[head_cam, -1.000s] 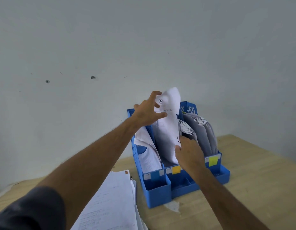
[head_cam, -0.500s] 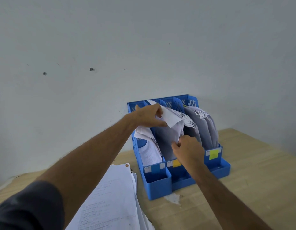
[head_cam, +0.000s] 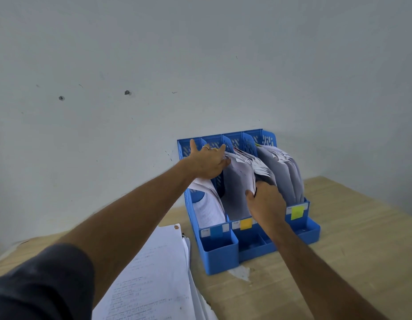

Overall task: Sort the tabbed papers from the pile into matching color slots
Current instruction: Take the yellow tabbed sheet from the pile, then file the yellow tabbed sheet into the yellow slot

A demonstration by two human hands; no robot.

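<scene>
A blue plastic four-slot file rack stands on the pale wooden table against the grey wall. The left hand reaches over the rack's back left corner, fingers mostly straight, pressing on the top of the white papers in the orange-tabbed slot. The right hand is at the rack's middle, thumb and curled fingers pinching the front edge of those same papers. In front of the rack's left side lies the pile of white printed papers on the table.
</scene>
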